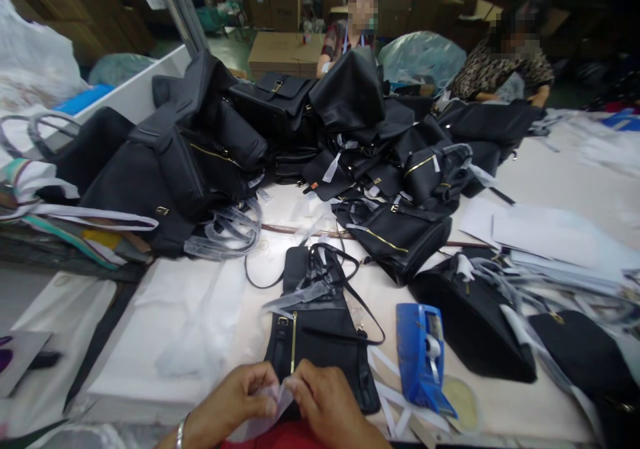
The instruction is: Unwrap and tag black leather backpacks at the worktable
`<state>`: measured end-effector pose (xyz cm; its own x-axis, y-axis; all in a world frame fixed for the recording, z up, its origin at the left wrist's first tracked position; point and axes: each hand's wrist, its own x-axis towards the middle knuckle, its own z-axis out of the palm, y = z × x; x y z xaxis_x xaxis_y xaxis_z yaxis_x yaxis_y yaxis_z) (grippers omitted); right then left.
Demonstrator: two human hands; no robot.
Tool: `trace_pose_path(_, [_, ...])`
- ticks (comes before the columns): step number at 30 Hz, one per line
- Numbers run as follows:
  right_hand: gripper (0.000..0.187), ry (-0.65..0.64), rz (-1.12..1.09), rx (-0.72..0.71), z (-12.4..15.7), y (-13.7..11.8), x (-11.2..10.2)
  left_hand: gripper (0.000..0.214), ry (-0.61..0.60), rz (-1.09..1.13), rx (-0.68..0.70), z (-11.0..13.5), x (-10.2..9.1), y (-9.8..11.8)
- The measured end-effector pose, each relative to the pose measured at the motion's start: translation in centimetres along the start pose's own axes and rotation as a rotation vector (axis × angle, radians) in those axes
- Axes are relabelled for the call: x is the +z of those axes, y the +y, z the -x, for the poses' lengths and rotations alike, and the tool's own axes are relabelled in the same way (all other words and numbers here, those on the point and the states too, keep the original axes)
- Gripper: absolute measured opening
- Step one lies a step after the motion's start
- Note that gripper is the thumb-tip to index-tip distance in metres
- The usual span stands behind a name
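Note:
My left hand (pixel 253 390) and my right hand (pixel 320 396) are close together at the table's near edge. Both are closed, pinching a strip of thin translucent wrapping (pixel 283 397) between thumbs and fingers. Just beyond them a black handbag (pixel 325 342) lies flat, with a gold zipper (pixel 294 342) running toward my hands. Its thin black strap (pixel 367 306) curls out to the right, and clear wrap (pixel 307 294) covers part of its upper end. My fingers overlap the bag's near edge in view; whether they touch it I cannot tell.
A blue tape dispenser (pixel 414 352) stands right of the bag, beside white paper strips (pixel 395 416). Black bags (pixel 200 162) are heaped across the back. More bags (pixel 475 322) lie at right. White sheets (pixel 185 322) lie at left. Two people (pixel 345 42) are across the table.

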<state>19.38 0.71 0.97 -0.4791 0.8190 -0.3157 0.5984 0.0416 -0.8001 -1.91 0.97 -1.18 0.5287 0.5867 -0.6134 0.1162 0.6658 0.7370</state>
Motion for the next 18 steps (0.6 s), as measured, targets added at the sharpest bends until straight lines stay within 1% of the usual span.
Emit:
trace_pose_path(2, [0.021, -0.011, -0.002, -0.025, -0.2, 0.0, -0.3, 0.048, -0.01, 0.051, -0.005, -0.5, 0.2, -0.2])
trace_pose_path(5, [0.018, -0.038, -0.044, -0.067, -0.3, 0.0, -0.6, 0.045, -0.027, 0.057, -0.027, -0.7, 0.2, -0.4])
trace_pose_path(10, [0.013, -0.071, -0.122, -0.096, -0.7, 0.5, -0.4, 0.041, 0.053, 0.007, -0.027, -0.2, -0.2, 0.1])
trace_pose_path(14, [0.012, -0.046, -0.075, -0.078, -1.1, 0.8, 0.2, 0.039, 0.079, 0.006, 0.02, -0.2, 0.1, 1.0])
trace_pose_path(16, [0.012, -0.028, -0.033, -0.082, -1.3, 0.7, 0.3, 0.039, 0.094, 0.013, 0.038, -0.5, 0.3, 1.2])
trace_pose_path(18, [0.013, -0.033, -0.012, -0.089, -1.5, 0.8, 0.2, 0.039, 0.124, -0.002, 0.027, -0.7, 0.3, 1.0])
